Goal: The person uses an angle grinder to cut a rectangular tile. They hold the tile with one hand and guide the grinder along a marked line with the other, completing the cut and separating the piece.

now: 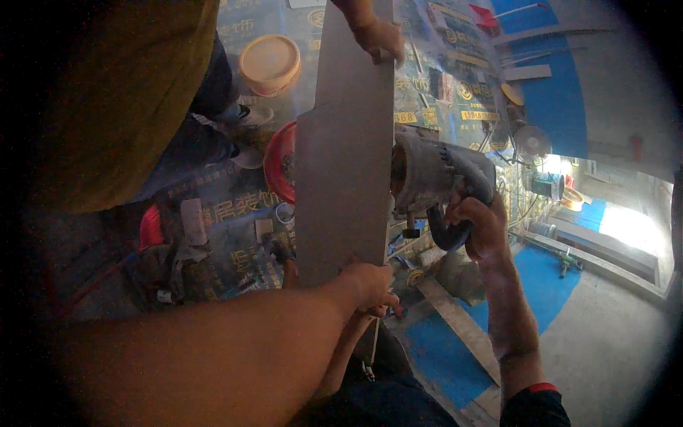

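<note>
A long grey board (348,156) lies lengthwise before me over a red bucket (279,164). My right hand (480,220) is closed round the dark handle of a dusty handheld power saw (441,171), which sits against the board's right edge; its blade does not show. At the board's near end, my left hand (375,313) grips the underside, mostly hidden by a co-worker's forearm (213,349) and hand (363,281), which presses there. Another hand (380,39) holds the far right edge, seemingly the same co-worker's.
The co-worker in an olive shirt (142,92) stands close on the left. A round cream-lidded bucket (270,64) is beyond. Printed sheeting (235,203) covers the floor. On the right are a fan (532,142), a wooden plank (459,327) and a long frame (605,260).
</note>
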A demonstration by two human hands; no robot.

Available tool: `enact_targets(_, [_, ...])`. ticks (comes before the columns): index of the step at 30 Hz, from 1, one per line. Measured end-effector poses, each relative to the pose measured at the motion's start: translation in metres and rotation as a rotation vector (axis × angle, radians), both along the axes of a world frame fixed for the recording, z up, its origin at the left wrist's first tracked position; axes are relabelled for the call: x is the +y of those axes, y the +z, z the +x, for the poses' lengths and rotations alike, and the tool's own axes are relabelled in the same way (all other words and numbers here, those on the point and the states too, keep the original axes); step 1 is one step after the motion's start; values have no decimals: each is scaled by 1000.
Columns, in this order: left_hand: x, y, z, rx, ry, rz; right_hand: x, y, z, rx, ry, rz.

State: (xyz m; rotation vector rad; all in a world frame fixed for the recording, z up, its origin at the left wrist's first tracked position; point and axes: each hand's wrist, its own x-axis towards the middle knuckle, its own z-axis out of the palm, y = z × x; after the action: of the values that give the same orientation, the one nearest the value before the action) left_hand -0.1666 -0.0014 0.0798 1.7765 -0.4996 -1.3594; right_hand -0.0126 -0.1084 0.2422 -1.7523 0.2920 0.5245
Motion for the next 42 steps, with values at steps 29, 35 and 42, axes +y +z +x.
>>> enact_targets(29, [-41,-58,-48,141,334,-204,8,8,-20,22,-12,-20])
enact_targets(35, [-13,-32,-26,-35,149,-229,-14,-3,-20,60,48,22])
enact_targets(42, [-39,-26,-67,20,508,130,-16,4,-22,60,37,41])
